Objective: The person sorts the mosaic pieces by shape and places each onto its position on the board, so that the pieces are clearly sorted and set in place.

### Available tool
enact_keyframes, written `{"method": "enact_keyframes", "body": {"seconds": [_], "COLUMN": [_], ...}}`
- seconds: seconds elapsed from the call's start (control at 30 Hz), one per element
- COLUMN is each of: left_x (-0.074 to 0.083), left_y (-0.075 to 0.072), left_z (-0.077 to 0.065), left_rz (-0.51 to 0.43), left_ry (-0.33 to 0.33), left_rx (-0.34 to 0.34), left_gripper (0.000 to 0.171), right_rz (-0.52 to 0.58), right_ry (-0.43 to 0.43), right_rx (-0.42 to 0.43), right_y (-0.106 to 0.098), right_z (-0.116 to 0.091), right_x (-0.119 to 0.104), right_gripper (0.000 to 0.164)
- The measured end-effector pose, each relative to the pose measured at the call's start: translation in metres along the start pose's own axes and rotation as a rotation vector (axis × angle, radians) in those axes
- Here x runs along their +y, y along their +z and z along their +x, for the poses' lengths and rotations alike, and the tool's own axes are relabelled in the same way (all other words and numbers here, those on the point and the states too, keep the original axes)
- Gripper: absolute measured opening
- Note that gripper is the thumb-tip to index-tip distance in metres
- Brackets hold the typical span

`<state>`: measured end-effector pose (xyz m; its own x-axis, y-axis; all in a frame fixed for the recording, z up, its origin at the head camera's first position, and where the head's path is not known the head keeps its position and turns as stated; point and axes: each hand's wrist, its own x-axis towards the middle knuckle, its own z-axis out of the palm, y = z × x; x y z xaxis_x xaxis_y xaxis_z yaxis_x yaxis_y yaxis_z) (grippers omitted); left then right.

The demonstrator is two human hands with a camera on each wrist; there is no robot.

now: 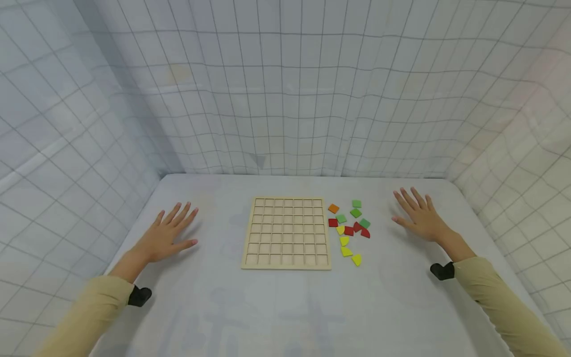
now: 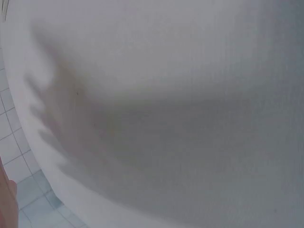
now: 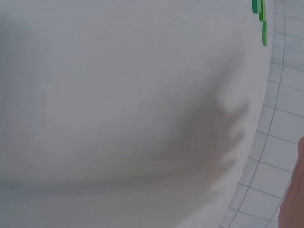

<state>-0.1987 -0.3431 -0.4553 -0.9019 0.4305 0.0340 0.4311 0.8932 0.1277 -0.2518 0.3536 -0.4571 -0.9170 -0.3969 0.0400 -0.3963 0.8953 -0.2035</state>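
My left hand (image 1: 164, 238) is spread with straight fingers over the left side of the white table, holding nothing. On the right side, my right hand (image 1: 421, 218) is likewise spread and holds nothing. Between them lies a square wooden grid board (image 1: 287, 233) with rows of bare compartments. Just right of the board are scattered small flat pieces: an orange square (image 1: 333, 208), several green pieces (image 1: 355, 212), several red pieces (image 1: 349, 231) and several yellow pieces (image 1: 346, 252). These pieces lie nearer to the right hand. In the right wrist view, green pieces (image 3: 264, 33) show at the top edge.
The white table (image 1: 276, 312) has faint grey markings near its front. White cloth walls with a dark grid (image 1: 290, 99) enclose it at the back and both sides. Black wrist devices (image 1: 442, 271) sit at both sleeve cuffs, and the hands cast shadows on the table.
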Motion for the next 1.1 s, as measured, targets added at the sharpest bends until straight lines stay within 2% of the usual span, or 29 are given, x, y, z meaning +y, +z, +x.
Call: {"method": "enact_keyframes", "body": {"seconds": [0.27, 0.47, 0.7, 0.9, 1.1], "left_x": [0.015, 0.034, 0.055, 0.072, 0.084], "left_y": [0.009, 0.016, 0.022, 0.025, 0.029], "left_z": [0.012, 0.019, 0.027, 0.036, 0.044], "left_rz": [0.006, 0.009, 0.008, -0.011, -0.04], "left_ry": [0.042, 0.053, 0.1, 0.166, 0.23], "left_rx": [0.034, -0.008, -0.01, -0.001, -0.037], "left_gripper": [0.085, 0.085, 0.084, 0.083, 0.084], "right_rz": [-0.063, -0.086, -0.057, -0.046, 0.007], "right_ry": [-0.017, -0.049, -0.045, -0.048, -0.062], "right_rx": [0.035, 0.067, 0.075, 0.144, 0.211], "right_y": [0.007, 0.011, 0.014, 0.016, 0.016], "right_z": [0.007, 0.009, 0.018, 0.029, 0.04], "right_x": [-0.01, -0.021, -0.035, -0.04, -0.045], "right_gripper": [0.077, 0.074, 0.066, 0.057, 0.043]}}
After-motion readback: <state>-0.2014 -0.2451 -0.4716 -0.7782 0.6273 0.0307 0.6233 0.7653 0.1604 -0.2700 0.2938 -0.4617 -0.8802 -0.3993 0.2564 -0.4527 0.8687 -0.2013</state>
